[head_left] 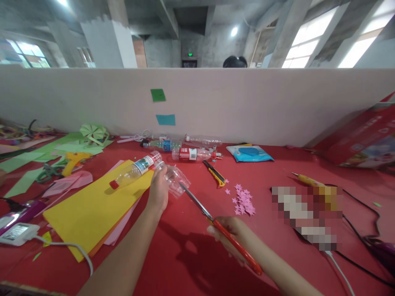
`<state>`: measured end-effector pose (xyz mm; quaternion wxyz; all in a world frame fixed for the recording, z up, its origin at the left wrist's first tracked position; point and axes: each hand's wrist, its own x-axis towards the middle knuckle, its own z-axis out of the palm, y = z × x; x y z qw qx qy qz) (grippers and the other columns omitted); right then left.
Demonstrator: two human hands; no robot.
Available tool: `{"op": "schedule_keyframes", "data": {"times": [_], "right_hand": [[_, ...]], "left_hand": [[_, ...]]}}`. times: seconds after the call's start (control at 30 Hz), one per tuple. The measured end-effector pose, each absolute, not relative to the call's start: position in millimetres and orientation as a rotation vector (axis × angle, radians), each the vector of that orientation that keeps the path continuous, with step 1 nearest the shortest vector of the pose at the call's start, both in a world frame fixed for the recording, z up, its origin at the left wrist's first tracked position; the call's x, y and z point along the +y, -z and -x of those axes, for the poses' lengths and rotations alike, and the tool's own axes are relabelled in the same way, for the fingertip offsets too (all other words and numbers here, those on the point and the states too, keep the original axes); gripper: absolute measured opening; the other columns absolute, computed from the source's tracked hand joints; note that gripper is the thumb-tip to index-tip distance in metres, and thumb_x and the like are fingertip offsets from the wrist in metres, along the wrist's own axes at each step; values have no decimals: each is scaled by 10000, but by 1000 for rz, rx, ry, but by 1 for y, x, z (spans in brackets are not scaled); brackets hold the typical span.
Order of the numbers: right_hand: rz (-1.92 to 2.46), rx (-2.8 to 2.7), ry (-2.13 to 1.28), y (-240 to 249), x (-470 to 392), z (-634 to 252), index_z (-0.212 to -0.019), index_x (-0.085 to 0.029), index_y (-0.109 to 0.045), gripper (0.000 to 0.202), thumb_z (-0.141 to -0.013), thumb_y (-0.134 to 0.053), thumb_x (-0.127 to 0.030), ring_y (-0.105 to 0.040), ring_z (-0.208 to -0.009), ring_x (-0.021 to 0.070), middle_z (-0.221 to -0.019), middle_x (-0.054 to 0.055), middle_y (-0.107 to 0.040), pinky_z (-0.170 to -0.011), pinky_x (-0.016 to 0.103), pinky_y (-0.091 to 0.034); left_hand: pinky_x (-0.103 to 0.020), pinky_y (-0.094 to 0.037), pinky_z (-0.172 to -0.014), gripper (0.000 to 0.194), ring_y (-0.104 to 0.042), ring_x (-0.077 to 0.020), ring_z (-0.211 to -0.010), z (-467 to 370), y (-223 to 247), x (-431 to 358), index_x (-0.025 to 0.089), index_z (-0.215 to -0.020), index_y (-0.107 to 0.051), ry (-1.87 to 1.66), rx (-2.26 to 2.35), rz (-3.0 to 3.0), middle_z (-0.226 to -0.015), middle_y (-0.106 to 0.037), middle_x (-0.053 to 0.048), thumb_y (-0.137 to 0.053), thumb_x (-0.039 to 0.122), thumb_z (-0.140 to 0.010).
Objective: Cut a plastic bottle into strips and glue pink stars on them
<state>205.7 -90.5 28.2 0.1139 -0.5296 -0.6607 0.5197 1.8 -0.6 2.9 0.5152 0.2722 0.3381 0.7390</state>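
My left hand (159,190) is closed around the neck end of a cut clear plastic bottle piece (177,179), tilted over the red table. My right hand (230,230) grips scissors with red handles (236,244), and their blades point up and left with the tips at the plastic piece's edge. Just left of my left hand, a clear bottle with a red cap (131,172) lies on yellow paper (98,207). Beyond the plastic piece rests a bottle with a red label (189,154).
A yellow cutter (216,174) and pink paper stars (243,200) lie right of centre. Farther back is a blue wipes pack (250,153). A yellow-handled tool (308,181) with a cable sits right. Green paper (21,160) and green scissors (49,172) are left.
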Motion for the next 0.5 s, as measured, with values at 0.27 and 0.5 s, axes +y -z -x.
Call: {"op": "schedule_keyframes", "data": {"times": [0.27,0.5], "right_hand": [[1534,-2033,-1430,-22,-91,-206,-693,-183,-427,441,-806,-484,-606,-352,-383,49,-540,-57,-420,-383,169,-264],[1574,-1978,-1419,-20,-89,-203,-645,-184,-422,379,-830,-499,-507,-337,-405,59,-468,-74,-355,-412,184,-246]], "left_hand": [[-304,-414,-784,194,-594,-174,-850,-9,0,-6,204,-828,-585,-1732,879,-690,-846,-638,-25,-649,319,-685],[-295,-417,-729,188,-594,-159,-750,-11,-5,-8,182,-803,-577,-1734,836,-734,-765,-627,-12,-622,325,-689]]}}
